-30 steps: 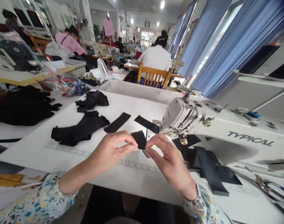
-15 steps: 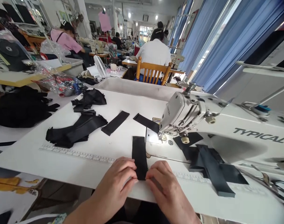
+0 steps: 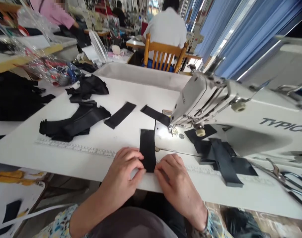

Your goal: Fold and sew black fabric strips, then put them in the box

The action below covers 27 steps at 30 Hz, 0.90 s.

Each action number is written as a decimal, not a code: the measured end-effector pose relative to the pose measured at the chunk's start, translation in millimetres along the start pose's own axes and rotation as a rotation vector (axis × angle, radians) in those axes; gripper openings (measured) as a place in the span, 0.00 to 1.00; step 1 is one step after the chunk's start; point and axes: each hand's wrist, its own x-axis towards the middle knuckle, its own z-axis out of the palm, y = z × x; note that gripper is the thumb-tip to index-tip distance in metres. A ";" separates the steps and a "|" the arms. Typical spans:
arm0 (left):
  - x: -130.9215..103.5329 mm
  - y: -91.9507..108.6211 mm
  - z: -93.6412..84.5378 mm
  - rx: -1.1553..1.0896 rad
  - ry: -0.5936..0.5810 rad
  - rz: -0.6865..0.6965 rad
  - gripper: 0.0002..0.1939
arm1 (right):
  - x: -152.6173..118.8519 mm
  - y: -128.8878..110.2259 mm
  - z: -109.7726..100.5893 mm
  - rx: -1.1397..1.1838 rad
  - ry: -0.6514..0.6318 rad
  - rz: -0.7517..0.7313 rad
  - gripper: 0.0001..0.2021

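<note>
**Lining up the strip before stitching**

Fingers of my left hand [image 3: 125, 168] and right hand [image 3: 174, 177] are pinched on the near end of the black fabric strip [image 3: 147, 148], flat on the counter [image 3: 66, 158] just before the sewing machine [image 3: 215, 109]. Looks like the folding step; next I'd guess it needs sliding squarely toward the needle.

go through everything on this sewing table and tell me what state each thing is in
black strip: flat on the table, near end pinched by both hands
left hand: fingertips on the strip
right hand: fingertips on the strip
sewing machine: nothing under the needle
two spare strips: lying flat, untouched
scissors: lying on the table, untouched
</note>
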 end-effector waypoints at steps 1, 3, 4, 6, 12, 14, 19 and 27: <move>0.5 0.1 -0.1 -0.007 -0.003 -0.017 0.10 | 0.4 0.4 0.4 -0.009 0.002 0.001 0.09; 0.9 0.4 -0.3 -0.025 -0.007 -0.043 0.10 | 1.1 1.6 1.3 -0.019 0.004 0.007 0.09; 0.8 0.5 -0.5 -0.033 -0.010 -0.051 0.10 | 1.4 2.1 1.6 -0.021 0.003 0.011 0.09; 0.2 0.8 -0.9 -0.040 -0.016 -0.055 0.10 | 1.6 2.7 2.1 -0.025 0.002 0.013 0.08; -0.7 0.2 -0.6 -0.028 -0.035 -0.059 0.10 | 3.7 3.4 1.9 -0.050 0.009 -0.005 0.07; -0.4 0.0 0.3 -0.024 -0.031 -0.059 0.10 | 4.9 3.7 1.2 -0.059 0.008 -0.012 0.07; 0.8 0.1 2.2 -0.015 -0.022 -0.059 0.10 | 6.3 3.9 -0.4 -0.077 -0.006 -0.022 0.06; 1.9 0.9 4.1 0.022 -0.001 -0.052 0.11 | 7.9 2.9 -0.1 -0.108 -0.011 -0.028 0.07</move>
